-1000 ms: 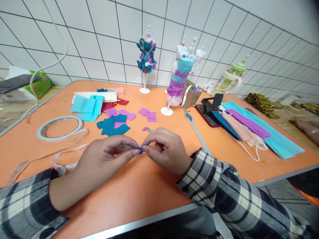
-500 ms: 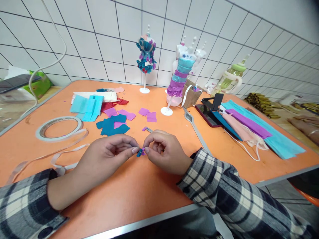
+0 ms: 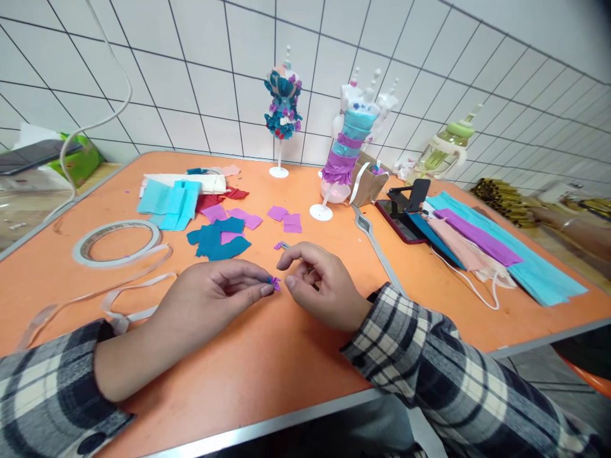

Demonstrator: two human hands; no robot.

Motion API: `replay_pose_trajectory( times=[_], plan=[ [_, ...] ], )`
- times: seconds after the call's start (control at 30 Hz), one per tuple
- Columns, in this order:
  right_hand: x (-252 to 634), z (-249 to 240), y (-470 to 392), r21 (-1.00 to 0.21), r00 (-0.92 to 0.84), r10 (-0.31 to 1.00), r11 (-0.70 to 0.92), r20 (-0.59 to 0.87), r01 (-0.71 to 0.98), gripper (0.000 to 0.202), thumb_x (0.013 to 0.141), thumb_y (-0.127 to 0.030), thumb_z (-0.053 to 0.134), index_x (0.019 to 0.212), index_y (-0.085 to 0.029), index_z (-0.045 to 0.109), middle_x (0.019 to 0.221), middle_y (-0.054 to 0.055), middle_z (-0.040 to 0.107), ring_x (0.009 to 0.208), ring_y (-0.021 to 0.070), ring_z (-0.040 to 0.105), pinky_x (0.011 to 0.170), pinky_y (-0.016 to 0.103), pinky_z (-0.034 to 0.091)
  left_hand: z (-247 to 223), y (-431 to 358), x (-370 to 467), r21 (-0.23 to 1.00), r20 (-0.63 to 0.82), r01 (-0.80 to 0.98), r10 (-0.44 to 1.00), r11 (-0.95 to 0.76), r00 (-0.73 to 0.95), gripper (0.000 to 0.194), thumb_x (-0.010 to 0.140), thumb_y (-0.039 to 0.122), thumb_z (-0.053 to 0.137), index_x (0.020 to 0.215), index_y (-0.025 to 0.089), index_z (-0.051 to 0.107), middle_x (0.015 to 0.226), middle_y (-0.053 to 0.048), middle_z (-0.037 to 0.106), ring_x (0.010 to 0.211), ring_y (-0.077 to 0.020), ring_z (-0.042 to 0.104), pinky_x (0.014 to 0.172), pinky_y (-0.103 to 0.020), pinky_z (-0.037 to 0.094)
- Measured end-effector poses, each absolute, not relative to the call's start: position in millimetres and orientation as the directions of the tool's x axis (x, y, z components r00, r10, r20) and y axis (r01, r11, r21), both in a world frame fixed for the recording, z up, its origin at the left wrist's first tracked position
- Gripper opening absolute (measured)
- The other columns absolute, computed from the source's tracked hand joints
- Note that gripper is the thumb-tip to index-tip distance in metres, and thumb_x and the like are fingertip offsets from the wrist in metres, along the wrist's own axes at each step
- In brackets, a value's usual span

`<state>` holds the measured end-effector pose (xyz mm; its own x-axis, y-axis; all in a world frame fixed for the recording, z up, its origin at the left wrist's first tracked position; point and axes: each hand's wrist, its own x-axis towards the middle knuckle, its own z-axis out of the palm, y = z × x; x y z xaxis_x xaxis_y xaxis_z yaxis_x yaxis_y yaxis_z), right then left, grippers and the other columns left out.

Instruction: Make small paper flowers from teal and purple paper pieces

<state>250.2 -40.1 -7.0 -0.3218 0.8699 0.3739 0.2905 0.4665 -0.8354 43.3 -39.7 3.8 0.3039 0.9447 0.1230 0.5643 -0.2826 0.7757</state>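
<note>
My left hand [image 3: 222,287] pinches a small gathered bit of purple and teal crepe paper [image 3: 273,284] between thumb and fingertips, its purple end sticking out to the right. Just right of it, my right hand [image 3: 322,286] hovers with thumb and forefinger apart, not touching the paper. The other fingers of that hand curl in toward the palm. Beyond the right hand, a slim tool with a purple tip [image 3: 280,246] shows partly, the rest hidden behind the fingers. Teal paper pieces [image 3: 217,240] and purple paper squares [image 3: 292,222] lie past my hands.
A tape roll [image 3: 79,251] and loose clear ribbon [image 3: 114,299] lie left. Two decorated dress forms [image 3: 282,105] [image 3: 351,140] stand at the back. Rightward are a phone [image 3: 398,222], folded crepe paper [image 3: 477,235] and a green-lidded bottle [image 3: 442,152]. A grey strap [image 3: 382,257] runs beside my right sleeve.
My right thumb and forefinger have let go of the crepe paper bit and drawn slightly right. It stays pinched in my left hand, turned so more purple shows. The view has shifted a little.
</note>
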Motion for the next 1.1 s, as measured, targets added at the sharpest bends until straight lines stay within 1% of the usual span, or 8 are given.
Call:
replay_pose_trajectory(
  times=[0.1,0.27,0.47,0.6,0.73,0.83,1.03,1.1],
  plan=[
    [251.6,-8.7,-38.8,-0.773,-0.351,0.813,0.565,0.464,0.287,0.016,0.083,-0.025,0.067,0.097,-0.02,0.07,0.088,0.001,0.066,0.063,0.0099,0.051,0.059,0.024,0.043,3.4,-40.3,42.7,0.763,0.124,0.577,0.943,-0.29,0.31,0.021,0.079,0.044,0.066,0.08,0.029,0.081,0.08,0.001,0.083,0.069,-0.0183,0.076,0.068,-0.026,0.06],
    [251.1,-14.3,-36.5,-0.708,-0.354,0.779,0.623,0.518,0.334,0.005,0.083,-0.024,0.07,0.085,-0.02,0.072,0.082,0.0,0.064,0.064,0.0105,0.048,0.062,0.025,0.043,1.4,-42.1,42.7,0.76,0.137,0.575,0.94,-0.302,0.313,0.018,0.079,0.041,0.067,0.08,0.033,0.082,0.079,0.004,0.083,0.069,-0.0161,0.075,0.065,-0.022,0.058],
    [250.2,-11.4,-37.3,-0.743,-0.361,0.816,0.567,0.45,0.355,0.002,0.078,-0.019,0.068,0.079,-0.02,0.067,0.076,-0.003,0.059,0.059,0.0095,0.045,0.058,0.025,0.038,2.8,-42.7,44.0,0.759,0.124,0.581,0.942,-0.293,0.313,0.019,0.078,0.043,0.067,0.079,0.033,0.083,0.079,0.003,0.083,0.069,-0.0184,0.076,0.068,-0.026,0.06],
    [249.2,-10.2,-37.4,-0.779,-0.337,0.844,0.523,0.418,0.346,0.004,0.076,-0.017,0.067,0.078,-0.02,0.064,0.073,-0.005,0.056,0.053,0.0077,0.041,0.053,0.024,0.034,5.4,-43.8,43.2,0.778,0.151,0.552,0.943,-0.299,0.298,0.024,0.08,0.046,0.068,0.091,0.03,0.082,0.09,-0.001,0.084,0.078,-0.0208,0.078,0.072,-0.028,0.062],
    [248.8,-10.4,-38.1,-0.761,-0.35,0.826,0.552,0.443,0.34,0.003,0.076,-0.017,0.065,0.078,-0.02,0.065,0.073,-0.004,0.055,0.054,0.0078,0.041,0.054,0.024,0.034,5.9,-42.4,40.7,0.706,0.29,0.548,0.888,-0.45,0.355,0.02,0.086,0.042,0.066,0.083,0.028,0.08,0.084,0.0,0.081,0.076,-0.0188,0.075,0.072,-0.027,0.059],
    [249.0,-10.1,-38.6,-0.76,-0.372,0.817,0.56,0.44,0.331,0.001,0.077,-0.019,0.065,0.078,-0.02,0.064,0.069,-0.005,0.052,0.055,0.0088,0.041,0.056,0.024,0.035,5.0,-40.4,39.5,0.671,0.324,0.532,0.849,-0.517,0.417,0.022,0.089,0.04,0.063,0.08,0.028,0.079,0.079,0.001,0.079,0.073,-0.0168,0.072,0.07,-0.025,0.056],
    [247.2,-9.4,-37.6,-0.885,-0.332,0.902,0.373,0.276,0.28,0.005,0.076,-0.021,0.063,0.077,-0.021,0.058,0.062,-0.008,0.046,0.047,0.0063,0.037,0.05,0.022,0.033,6.1,-39.3,40.7,0.656,0.332,0.552,0.853,-0.515,0.402,0.021,0.088,0.037,0.061,0.076,0.024,0.072,0.077,-0.001,0.075,0.07,-0.0167,0.068,0.066,-0.026,0.054],
    [246.5,-9.4,-37.2,-0.901,-0.34,0.906,0.349,0.254,0.258,0.005,0.077,-0.022,0.063,0.077,-0.021,0.059,0.063,-0.008,0.046,0.048,0.0063,0.037,0.05,0.022,0.032,6.4,-39.6,41.2,0.679,0.32,0.551,0.871,-0.484,0.372,0.021,0.088,0.04,0.061,0.081,0.025,0.073,0.082,-0.002,0.076,0.073,-0.0178,0.069,0.068,-0.027,0.056]
  ],
)
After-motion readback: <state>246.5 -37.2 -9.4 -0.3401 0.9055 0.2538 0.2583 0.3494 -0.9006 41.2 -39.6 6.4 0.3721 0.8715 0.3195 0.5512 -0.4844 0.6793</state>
